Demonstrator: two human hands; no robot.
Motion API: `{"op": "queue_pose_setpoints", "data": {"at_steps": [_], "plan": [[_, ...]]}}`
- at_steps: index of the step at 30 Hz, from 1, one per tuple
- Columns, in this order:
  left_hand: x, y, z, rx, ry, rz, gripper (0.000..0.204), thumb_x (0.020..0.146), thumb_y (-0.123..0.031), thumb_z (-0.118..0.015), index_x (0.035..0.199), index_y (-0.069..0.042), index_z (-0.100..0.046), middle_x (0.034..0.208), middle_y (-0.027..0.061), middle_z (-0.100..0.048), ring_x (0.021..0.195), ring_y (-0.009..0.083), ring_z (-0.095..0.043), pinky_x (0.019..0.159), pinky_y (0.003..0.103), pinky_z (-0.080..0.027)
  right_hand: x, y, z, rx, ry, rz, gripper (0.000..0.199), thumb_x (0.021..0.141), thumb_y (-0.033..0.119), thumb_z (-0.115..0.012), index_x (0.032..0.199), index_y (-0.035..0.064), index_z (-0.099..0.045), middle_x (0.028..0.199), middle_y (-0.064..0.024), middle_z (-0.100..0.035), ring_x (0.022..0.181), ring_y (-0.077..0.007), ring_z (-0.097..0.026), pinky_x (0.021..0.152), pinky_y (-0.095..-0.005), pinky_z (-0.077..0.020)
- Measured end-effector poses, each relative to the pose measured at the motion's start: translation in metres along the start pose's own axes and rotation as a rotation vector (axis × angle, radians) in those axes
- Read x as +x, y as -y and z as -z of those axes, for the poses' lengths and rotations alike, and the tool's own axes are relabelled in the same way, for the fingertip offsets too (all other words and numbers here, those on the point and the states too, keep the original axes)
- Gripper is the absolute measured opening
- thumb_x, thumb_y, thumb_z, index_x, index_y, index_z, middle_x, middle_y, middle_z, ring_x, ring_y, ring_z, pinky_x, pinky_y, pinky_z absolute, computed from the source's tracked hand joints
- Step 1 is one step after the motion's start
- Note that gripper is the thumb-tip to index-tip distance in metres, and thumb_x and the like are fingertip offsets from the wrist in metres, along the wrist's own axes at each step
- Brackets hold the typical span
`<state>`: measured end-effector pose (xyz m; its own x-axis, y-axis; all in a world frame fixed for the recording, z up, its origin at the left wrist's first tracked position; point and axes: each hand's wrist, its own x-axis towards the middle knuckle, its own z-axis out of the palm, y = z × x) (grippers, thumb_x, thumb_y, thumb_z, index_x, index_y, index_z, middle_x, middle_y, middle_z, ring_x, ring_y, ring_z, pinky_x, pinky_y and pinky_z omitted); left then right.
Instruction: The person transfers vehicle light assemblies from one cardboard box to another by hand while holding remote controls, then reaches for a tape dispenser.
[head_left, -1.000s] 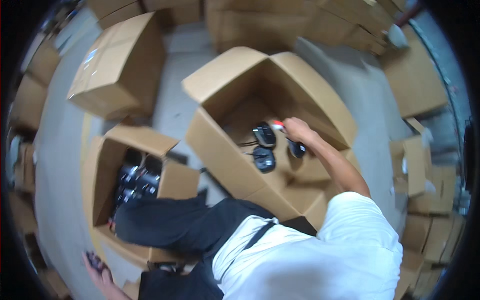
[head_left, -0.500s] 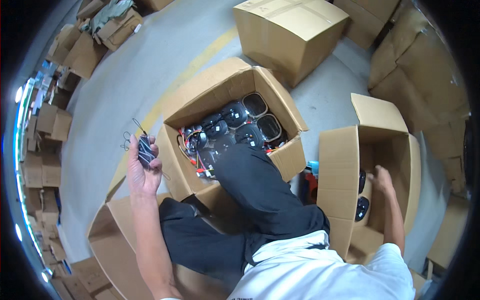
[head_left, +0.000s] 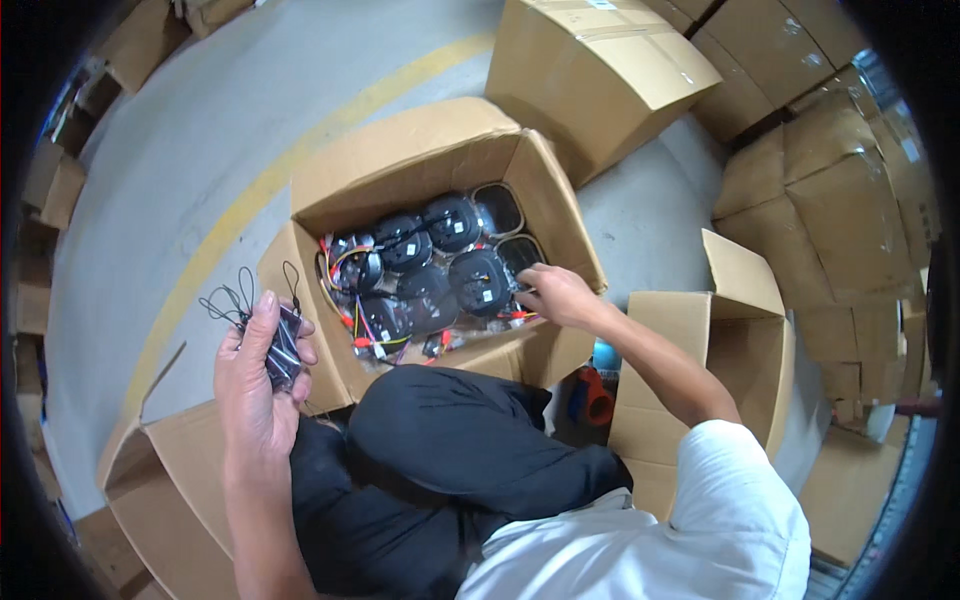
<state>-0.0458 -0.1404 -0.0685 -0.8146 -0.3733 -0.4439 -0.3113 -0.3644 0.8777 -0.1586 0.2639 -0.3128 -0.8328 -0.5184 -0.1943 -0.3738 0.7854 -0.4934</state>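
Note:
My left hand (head_left: 262,370) is closed around a bundle of small dark flat pieces (head_left: 284,352), with thin black cord loops sticking out above the fingers. In the middle stands an open cardboard box (head_left: 400,160) holding several black rounded units (head_left: 480,282), some in clear wrap, among coloured wires with red plugs. My right hand (head_left: 556,294) reaches over the box's right wall, fingers bent together at the edge of a black unit (head_left: 519,254) near the right end. What those fingertips pinch, if anything, is too small to make out.
To the right stands another open box (head_left: 655,390), with a red-orange ring-shaped thing (head_left: 597,402) beside it. A closed carton (head_left: 570,80) sits beyond the middle box. Stacked cartons (head_left: 800,190) line the right side; an open box (head_left: 180,480) lies at lower left.
My right hand has left the box on the right and come over into the middle box. The left hand keeps its bundle. The view has shifted to the right.

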Motion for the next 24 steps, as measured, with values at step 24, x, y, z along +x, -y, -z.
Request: {"op": "queue_pose_setpoints", "data": {"at_steps": [24], "plan": [[0.004, -0.004, 0.038, -0.021, -0.026, -0.067, 0.035, 0.106, -0.032, -0.085, 0.116, -0.002, -0.071, 0.093, 0.0145, -0.079, 0.067, 0.0152, -0.076, 0.042, 0.023, -0.049, 0.104, 0.025, -0.008, 0.138, -0.085, 0.202, 0.025, 0.105, 0.024, -0.078, 0.102, -0.0004, -0.073, 0.09, -0.0236, -0.068, 0.083, -0.0392, -0.066, 0.077, -0.0498, -0.055]]}}
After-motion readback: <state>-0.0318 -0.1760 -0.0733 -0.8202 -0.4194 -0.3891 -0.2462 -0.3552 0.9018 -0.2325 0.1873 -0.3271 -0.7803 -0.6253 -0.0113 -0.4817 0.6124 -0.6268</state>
